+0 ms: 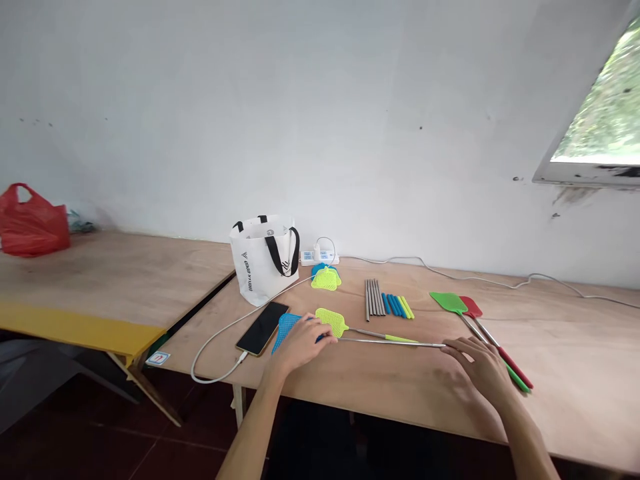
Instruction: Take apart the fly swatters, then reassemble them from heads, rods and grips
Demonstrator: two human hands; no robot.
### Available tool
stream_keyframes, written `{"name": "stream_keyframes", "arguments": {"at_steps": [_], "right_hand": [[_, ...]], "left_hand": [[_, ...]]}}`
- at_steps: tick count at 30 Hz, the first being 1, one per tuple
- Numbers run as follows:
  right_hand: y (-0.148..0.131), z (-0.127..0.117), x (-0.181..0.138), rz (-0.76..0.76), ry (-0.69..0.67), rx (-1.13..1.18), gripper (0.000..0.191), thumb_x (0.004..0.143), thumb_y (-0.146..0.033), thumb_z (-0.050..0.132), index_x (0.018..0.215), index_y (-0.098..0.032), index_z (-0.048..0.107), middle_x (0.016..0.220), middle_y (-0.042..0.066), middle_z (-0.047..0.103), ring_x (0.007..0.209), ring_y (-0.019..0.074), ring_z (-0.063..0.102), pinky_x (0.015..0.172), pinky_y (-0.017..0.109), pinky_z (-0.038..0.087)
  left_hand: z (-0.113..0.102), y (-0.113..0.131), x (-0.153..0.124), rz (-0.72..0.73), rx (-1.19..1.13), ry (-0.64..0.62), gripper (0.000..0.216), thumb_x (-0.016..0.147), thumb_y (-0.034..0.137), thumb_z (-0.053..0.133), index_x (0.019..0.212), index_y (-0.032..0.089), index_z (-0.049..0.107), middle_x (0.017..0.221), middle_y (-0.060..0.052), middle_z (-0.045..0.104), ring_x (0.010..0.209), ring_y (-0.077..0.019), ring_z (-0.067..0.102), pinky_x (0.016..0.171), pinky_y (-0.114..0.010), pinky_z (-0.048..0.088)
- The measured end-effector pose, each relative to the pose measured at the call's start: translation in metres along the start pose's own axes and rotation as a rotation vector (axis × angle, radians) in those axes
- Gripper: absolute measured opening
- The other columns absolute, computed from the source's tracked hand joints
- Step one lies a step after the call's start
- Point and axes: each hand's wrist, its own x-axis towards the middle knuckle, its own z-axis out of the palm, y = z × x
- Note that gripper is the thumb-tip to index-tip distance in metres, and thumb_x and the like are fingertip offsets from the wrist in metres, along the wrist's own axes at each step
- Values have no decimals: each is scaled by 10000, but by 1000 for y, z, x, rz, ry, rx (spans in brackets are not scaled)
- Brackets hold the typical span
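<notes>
A blue fly swatter (287,328) is stretched between my hands, its thin metal rod (390,343) running level just above the table's front part. My left hand (304,343) is closed around the swatter's neck and covers part of the mesh head. At the other end, the fingers of my right hand (475,363) pinch the rod's tip. Behind the rod lies a yellow fly swatter (331,323) with a yellow grip. Green (450,302) and red (471,307) fly swatters lie crossed beside my right hand.
Grey metal tubes (374,298) and several blue and yellow grips (395,306) lie in rows. Loose yellow mesh heads (326,279) rest near a power strip (320,258). A white bag (265,260) stands behind a phone (263,328) on a cable. A red bag (34,223) sits far left.
</notes>
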Motion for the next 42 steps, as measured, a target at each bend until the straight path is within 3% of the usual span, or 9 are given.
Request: {"name": "stream_keyframes", "arguments": {"at_steps": [9,15,21,25,29,32,38,42], "right_hand": [[-8,-1,1,31,-90,77,548,981,-708,403,981,-289,756,1016,52,764,957,272,690,834,403,518],[-14,-3,3,27,-54,92,553,977,-710,406,967,-286,762,967,60,758,903,271,696,794,399,533],[-26,-17,6,43,-90,115,487,978,-680,448,980,-307,762,888,43,736,841,247,685,755,361,535],[-57,-19,12,19,-117,177,480,993,-645,443,944,-291,763,839,54,730,787,244,682,731,355,531],[-119,3,17,-97,-193,273,463,1040,-550,410,889,-264,742,894,68,753,841,248,707,731,327,523],[-156,24,16,-157,-204,224,506,1076,-472,344,782,-250,690,751,40,718,680,205,675,614,282,448],[-164,37,14,-158,-140,177,503,1087,-459,324,798,-249,678,785,42,733,715,203,691,590,259,382],[-163,33,13,-146,-211,200,534,1090,-473,288,834,-253,701,784,40,735,722,209,690,605,275,387]], "left_hand": [[-1,4,-1,10,1,-2,316,1051,358,504,875,247,741,898,3,760,853,-198,598,870,-357,388],[-2,8,-1,26,14,31,302,1052,330,504,869,254,732,891,16,764,818,-186,608,879,-366,375],[-16,7,-4,37,-1,114,267,1042,294,530,857,230,712,858,13,757,791,-178,630,918,-380,365],[-13,21,-4,50,-26,139,218,1018,289,594,834,215,684,858,17,754,812,-180,639,929,-375,359],[16,47,7,160,-20,60,184,1016,250,591,854,203,662,843,9,735,809,-177,632,924,-357,381],[34,57,12,177,-7,29,185,999,254,618,824,194,636,793,1,701,782,-178,621,922,-347,401],[38,53,11,156,5,19,190,992,250,626,811,194,619,767,3,674,769,-180,611,912,-346,414],[42,48,11,171,-3,-2,200,1012,305,597,849,200,646,794,1,684,783,-179,619,920,-346,422]]}}
